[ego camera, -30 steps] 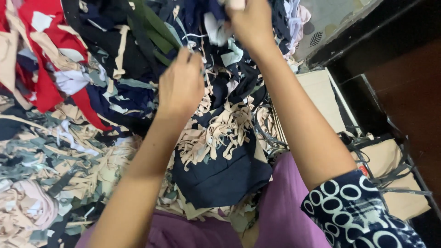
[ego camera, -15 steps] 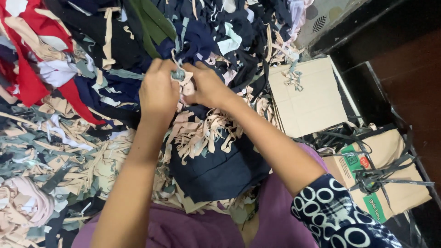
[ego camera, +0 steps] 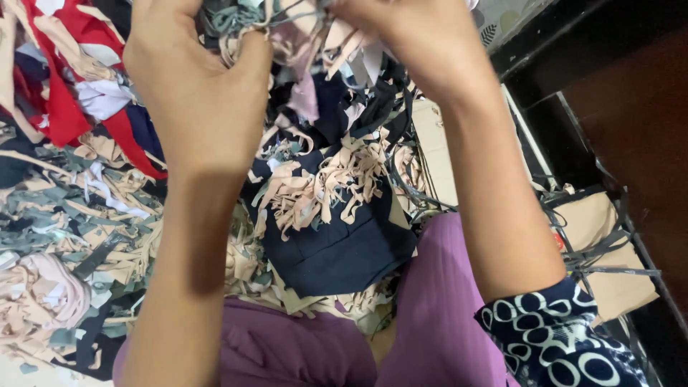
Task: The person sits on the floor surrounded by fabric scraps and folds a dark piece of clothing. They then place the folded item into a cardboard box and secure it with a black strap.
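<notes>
A: Beige-and-grey tangle of fabric strips point(ego camera: 287, 29), above the navy cloth piece point(ego camera: 337, 244)?
B: Left hand point(ego camera: 193, 86) and right hand point(ego camera: 408, 43) both pinch it. Sorting step; next, tease strands apart.

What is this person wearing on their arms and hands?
Both hands are bare: no gloves or rings show. The left hand and its forearm are uncovered. The right hand is bare too; above the elbow sits a dark navy sleeve patterned with white rings.
</notes>
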